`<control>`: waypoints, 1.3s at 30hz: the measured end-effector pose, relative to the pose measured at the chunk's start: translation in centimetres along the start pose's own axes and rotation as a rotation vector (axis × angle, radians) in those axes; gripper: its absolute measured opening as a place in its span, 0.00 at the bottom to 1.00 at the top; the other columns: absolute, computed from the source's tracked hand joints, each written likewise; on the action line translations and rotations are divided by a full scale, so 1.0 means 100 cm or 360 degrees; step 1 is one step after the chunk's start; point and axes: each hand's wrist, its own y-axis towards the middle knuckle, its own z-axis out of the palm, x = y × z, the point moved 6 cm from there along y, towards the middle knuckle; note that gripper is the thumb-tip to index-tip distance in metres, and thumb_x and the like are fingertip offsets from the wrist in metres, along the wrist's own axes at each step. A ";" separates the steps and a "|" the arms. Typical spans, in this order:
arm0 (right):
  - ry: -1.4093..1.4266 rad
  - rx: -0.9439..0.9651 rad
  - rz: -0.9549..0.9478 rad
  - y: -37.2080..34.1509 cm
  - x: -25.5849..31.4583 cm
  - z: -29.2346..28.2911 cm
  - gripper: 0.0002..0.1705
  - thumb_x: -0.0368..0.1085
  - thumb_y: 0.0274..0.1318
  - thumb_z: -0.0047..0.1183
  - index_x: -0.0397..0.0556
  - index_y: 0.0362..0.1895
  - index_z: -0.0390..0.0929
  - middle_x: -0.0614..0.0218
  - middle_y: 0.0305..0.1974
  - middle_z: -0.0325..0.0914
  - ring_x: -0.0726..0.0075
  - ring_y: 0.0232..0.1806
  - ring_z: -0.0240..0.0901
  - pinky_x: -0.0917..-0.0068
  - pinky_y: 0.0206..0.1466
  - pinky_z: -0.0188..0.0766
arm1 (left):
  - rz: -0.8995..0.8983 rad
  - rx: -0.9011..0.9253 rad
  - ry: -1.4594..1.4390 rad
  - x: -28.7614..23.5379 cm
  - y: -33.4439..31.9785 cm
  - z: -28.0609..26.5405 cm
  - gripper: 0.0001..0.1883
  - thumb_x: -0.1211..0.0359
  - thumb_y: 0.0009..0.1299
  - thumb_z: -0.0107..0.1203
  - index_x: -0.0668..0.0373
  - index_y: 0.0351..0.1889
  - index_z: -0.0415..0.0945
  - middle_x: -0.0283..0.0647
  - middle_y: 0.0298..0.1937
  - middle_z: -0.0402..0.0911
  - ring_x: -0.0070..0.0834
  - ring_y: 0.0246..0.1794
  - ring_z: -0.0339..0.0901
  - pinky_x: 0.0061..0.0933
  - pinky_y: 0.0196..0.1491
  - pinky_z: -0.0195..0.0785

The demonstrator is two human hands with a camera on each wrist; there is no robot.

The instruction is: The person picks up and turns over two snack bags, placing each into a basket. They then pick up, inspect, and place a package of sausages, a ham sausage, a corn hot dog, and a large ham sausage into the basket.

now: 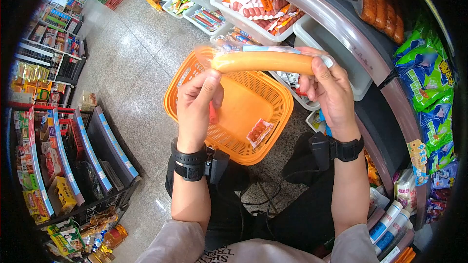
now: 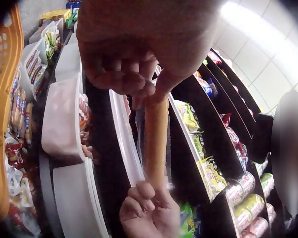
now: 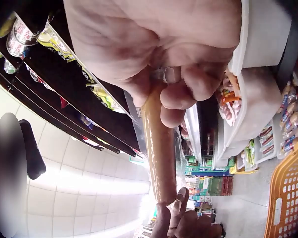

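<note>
A long, pale orange sausage (image 1: pixel 265 63) in a clear wrapper is held roughly level above an orange basket (image 1: pixel 234 151). The left hand (image 1: pixel 197 104) pinches its left end, and the right hand (image 1: pixel 334 92) grips its right end between thumb and fingers. The left wrist view has the sausage (image 2: pixel 156 144) between the left hand (image 2: pixel 144 44) above and the right hand (image 2: pixel 151 213) below. From the right wrist, the sausage (image 3: pixel 159 144) runs from the right hand (image 3: pixel 159 49) to the left hand (image 3: pixel 188 223). Inside the basket lies a small red-and-white packet (image 1: pixel 259 132).
White bins (image 1: pixel 265 11) of packaged sausages line a curved shelf on the right, beside green snack bags (image 1: pixel 424 72). An empty grey bin (image 1: pixel 336 50) stands near the right hand. At the left is a low rack (image 1: pixel 73 165) of goods; speckled floor (image 1: pixel 131 63) lies between.
</note>
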 end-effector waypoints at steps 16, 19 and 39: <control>-0.0077 -0.0040 -0.0104 0.000 0.006 -0.001 0.20 0.46 0.69 0.44 0.47 0.53 0.77 0.77 0.21 0.69 0.91 0.18 0.57 0.91 0.21 0.54 | -0.0069 0.0027 0.0043 0.003 0.000 0.002 0.22 0.58 0.77 0.43 0.58 0.21 0.68 0.29 0.18 0.65 0.16 0.20 0.60 0.20 0.26 0.52; -0.0096 -0.0037 -0.0108 0.000 0.006 -0.001 0.20 0.46 0.69 0.44 0.47 0.53 0.77 0.78 0.21 0.69 0.91 0.18 0.57 0.92 0.21 0.54 | -0.0062 0.0019 0.0047 0.002 0.000 0.002 0.21 0.58 0.77 0.43 0.57 0.21 0.69 0.29 0.18 0.65 0.16 0.20 0.60 0.20 0.26 0.52; 0.0038 0.0026 0.0007 -0.001 0.001 0.005 0.23 0.48 0.71 0.40 0.45 0.57 0.71 0.78 0.24 0.67 0.89 0.23 0.55 0.91 0.26 0.53 | -0.0058 -0.0016 0.0051 0.002 0.000 0.000 0.21 0.59 0.77 0.43 0.57 0.21 0.68 0.28 0.18 0.65 0.15 0.20 0.58 0.20 0.26 0.49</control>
